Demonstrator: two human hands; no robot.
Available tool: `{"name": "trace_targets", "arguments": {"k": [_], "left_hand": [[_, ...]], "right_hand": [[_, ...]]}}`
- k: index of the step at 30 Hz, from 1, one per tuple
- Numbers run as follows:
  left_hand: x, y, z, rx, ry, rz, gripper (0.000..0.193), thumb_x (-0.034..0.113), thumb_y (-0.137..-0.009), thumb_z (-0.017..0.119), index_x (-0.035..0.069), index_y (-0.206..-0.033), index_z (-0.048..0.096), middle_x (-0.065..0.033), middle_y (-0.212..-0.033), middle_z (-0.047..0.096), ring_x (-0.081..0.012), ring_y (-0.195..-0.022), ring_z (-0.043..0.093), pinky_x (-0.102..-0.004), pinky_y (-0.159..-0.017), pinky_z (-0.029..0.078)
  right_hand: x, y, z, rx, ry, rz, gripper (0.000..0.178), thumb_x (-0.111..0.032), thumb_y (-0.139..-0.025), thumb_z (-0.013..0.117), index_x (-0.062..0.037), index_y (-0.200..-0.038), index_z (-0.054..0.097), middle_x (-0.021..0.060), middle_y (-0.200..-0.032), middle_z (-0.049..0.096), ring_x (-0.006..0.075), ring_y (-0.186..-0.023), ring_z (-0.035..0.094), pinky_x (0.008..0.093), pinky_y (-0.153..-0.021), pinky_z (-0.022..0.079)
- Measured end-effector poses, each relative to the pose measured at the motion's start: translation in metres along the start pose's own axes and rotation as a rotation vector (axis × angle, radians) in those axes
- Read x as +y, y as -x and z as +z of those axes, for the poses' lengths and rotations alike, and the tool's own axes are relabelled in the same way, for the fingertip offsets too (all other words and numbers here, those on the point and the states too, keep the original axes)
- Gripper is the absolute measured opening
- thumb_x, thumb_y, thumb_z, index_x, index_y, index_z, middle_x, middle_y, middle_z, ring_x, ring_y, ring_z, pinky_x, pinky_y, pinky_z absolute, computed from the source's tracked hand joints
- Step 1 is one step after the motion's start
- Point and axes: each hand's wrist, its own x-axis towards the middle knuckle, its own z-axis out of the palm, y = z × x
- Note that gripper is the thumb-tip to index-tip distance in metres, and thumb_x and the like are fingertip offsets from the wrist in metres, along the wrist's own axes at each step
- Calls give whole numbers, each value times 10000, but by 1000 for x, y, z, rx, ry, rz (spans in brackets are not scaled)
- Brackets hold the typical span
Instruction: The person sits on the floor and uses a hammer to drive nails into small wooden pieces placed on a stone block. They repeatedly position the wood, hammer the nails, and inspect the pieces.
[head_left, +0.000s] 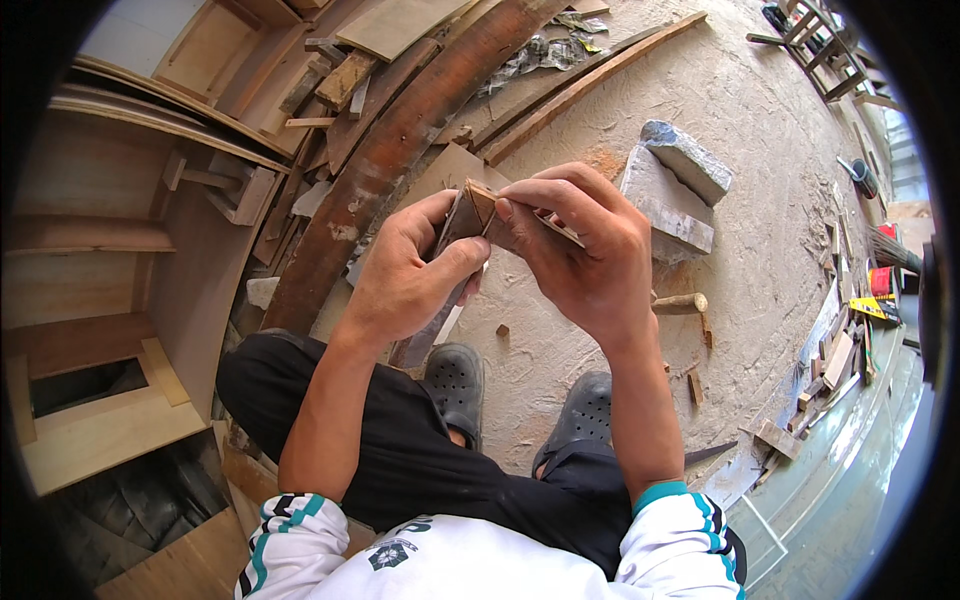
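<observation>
In front of my chest, both hands work close together on narrow strips of wood that meet at a mitred corner. My left hand [400, 270] is closed round a dark wooden strip [415, 347], whose lower end slants down toward my knee. Its thumb presses near the corner joint [479, 205]. My right hand [595, 245] pinches the second wooden strip [530, 237] beside that joint, with the fingers bent over its top edge. Most of this strip is hidden behind the right hand. Whether the two ends are fastened or only held together, I cannot tell.
A concrete block [668, 205] lies past my right hand, and a round wooden handle [680, 303] sticks out near my wrist. At left stand wooden cabinets [90, 200] beside a long brown beam [400, 140]. Wood offcuts [838, 360] litter the right side. Grey clogs [455, 385] are on my feet.
</observation>
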Motion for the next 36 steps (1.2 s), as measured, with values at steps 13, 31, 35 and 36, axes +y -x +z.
{"name": "trace_targets", "arguments": {"k": [13,31,35,36], "left_hand": [[-1,0,-2,3,33,-15,282,106,-905,555,-30,-1150,582,-21,-788,596,-76,-634,579,-228,-569,455],[2,1,0,-9,0,-12,218,75,-920,596,-18,-1116,607,-9,-771,602,-60,-654,567,-224,-590,453],[1,1,0,-21,-7,-7,218,83,-922,599,-15,-1117,608,-6,-766,604,-55,-651,568,-220,-587,455],[0,0,-1,-20,-9,-4,219,85,-922,601,-16,-1117,608,-5,-764,604,-54,-651,568,-218,-585,455]], "right_hand": [[-3,0,1,0,14,22,151,-38,-766,760,-52,-904,701,71,-831,669,245,-748,665,354,-641,534],[-5,-1,-5,-43,-57,59,142,-6,-790,734,-41,-927,717,81,-849,675,229,-752,668,331,-654,525],[-7,-3,-13,-100,-87,91,195,41,-811,695,-44,-982,737,64,-896,691,147,-783,667,269,-647,494],[-6,-2,-14,-107,-97,97,203,45,-809,687,-45,-985,737,63,-898,692,147,-787,668,268,-648,493]]}}
